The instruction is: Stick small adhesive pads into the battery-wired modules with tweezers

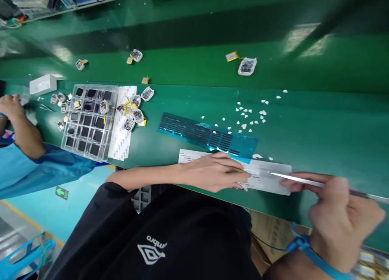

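Note:
My left hand (212, 172) lies on a white paper strip (273, 180) at the near edge of the green bench and holds it down, with the fingertips pinched on something small and white. My right hand (337, 215), with a blue wrist strap (304, 245), grips metal tweezers (291, 178). Their tip points left over the strip, just short of my left fingertips. Just behind the strip lies a teal sheet (206, 134) with rows of black strips.
Small white bits (249, 118) are scattered behind the teal sheet. At the left stands a clear tray (89, 120) of dark square parts, with small devices and yellow batteries (135, 110) around it and a white box (42, 84). A co-worker's arm (18, 126) in a blue sleeve reaches in at far left.

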`<state>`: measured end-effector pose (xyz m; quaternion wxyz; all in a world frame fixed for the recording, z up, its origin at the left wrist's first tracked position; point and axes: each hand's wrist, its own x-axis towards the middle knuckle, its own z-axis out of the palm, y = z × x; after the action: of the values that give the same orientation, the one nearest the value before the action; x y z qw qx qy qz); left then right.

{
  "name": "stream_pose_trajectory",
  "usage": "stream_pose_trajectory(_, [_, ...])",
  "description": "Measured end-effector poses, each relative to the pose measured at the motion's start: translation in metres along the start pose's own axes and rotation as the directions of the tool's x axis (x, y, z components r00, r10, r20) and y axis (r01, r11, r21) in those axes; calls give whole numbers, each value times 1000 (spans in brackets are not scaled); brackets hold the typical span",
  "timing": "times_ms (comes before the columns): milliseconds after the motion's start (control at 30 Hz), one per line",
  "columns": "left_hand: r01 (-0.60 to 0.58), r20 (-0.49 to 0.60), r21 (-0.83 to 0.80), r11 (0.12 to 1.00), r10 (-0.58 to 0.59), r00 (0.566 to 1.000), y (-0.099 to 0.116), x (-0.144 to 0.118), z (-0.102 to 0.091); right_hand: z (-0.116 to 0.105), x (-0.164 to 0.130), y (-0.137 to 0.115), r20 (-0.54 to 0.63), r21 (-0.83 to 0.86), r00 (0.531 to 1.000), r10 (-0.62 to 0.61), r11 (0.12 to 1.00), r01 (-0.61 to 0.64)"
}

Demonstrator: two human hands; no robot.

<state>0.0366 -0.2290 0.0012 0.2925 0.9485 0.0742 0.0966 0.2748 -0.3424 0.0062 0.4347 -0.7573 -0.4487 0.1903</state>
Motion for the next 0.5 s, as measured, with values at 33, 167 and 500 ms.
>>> stream_pose_trajectory(33, [0, 7, 24, 1000, 0, 1000, -1, 0, 1, -2, -3, 3, 22, -6, 1000, 1, 1000, -1])
stream_pose_trajectory(167, [8, 37, 62, 998, -10, 999, -2, -1, 4, -8, -9, 11, 29, -11, 999, 13, 1000, -13])
stream_pose_trajectory(500, [14, 45, 44, 999, -16, 999, -7, -1, 11, -11, -19, 14, 109, 39, 991, 75, 996, -80])
